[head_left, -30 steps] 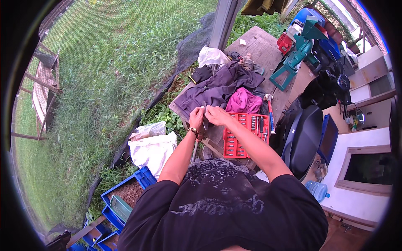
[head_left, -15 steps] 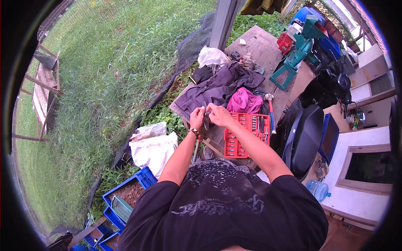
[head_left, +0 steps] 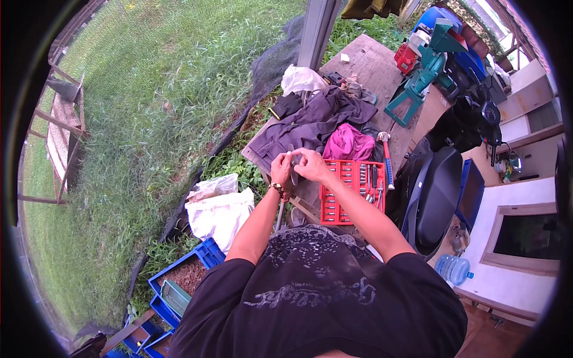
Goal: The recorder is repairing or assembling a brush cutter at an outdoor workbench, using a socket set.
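Note:
My left hand [head_left: 281,169] is closed around a long-shafted tool with a narrow metal blade [head_left: 293,174]. Its pale shaft [head_left: 279,216] runs down below my left wrist toward my body. From the other side, my right hand [head_left: 310,166] has bent fingers against the blade, its fingertips almost meeting the left thumb. The tool's exact kind is hard to tell, as my fingers cover much of it. Beneath my right forearm lies a red socket set case [head_left: 338,192], opened, with several sockets and drivers in it.
Dark clothing [head_left: 316,116] and a pink cloth [head_left: 349,143] lie on the wooden table [head_left: 373,62]. A hammer [head_left: 387,160] rests by the case. Right stand a green machine [head_left: 418,86] and a motorbike [head_left: 439,194]; left, a white sack [head_left: 221,215] and blue crates [head_left: 209,253].
Both hands stay on the tool in nearly the same place. The right fingers have shifted slightly at the blade. The whole view has tilted a little.

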A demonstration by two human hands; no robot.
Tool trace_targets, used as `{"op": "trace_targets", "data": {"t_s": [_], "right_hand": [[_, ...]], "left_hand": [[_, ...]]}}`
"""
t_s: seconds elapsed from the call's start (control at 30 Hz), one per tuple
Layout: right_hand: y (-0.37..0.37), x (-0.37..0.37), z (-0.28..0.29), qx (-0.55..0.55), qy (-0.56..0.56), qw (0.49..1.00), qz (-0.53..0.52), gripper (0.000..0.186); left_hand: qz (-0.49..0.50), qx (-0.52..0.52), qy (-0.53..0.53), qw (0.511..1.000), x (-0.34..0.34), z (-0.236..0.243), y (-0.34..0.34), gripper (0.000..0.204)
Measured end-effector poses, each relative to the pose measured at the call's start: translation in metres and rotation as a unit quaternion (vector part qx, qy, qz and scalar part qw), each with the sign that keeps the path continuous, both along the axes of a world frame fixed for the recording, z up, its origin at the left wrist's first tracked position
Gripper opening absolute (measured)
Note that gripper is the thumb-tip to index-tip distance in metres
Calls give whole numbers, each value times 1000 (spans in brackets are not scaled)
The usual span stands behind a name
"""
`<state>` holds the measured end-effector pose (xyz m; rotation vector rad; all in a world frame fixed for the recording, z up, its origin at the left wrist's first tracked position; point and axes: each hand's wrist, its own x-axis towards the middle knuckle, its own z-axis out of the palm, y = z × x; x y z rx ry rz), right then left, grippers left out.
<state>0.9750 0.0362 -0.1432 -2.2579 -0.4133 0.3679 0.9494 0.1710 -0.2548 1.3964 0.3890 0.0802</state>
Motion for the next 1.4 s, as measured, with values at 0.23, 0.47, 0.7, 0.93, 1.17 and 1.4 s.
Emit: {"op": "trace_targets", "data": {"t_s": [0.23,0.47,0.7,0.93,1.17,1.4], "right_hand": [[-6,-4,-30,74,12,992,-104,23],[10,-14,-7,-6,-41,997,-58,22],[18,-4,2,-207,-70,972,90,35],[13,-3,-7,-169,-65,983,34,42],[9,-5,-4,-158,-88,982,49,33],[15,-9,4,-191,-84,977,40,32]], "left_hand": [[-12,22,-2,1000,3,5,-3,29],[-14,18,-7,1000,1,-7,3,30],[13,-35,-36,999,3,-11,0,34],[-28,-71,-55,996,3,-7,2,28],[-20,-19,-74,997,4,-9,0,32],[-11,-25,-87,996,4,-10,1,32]]}}
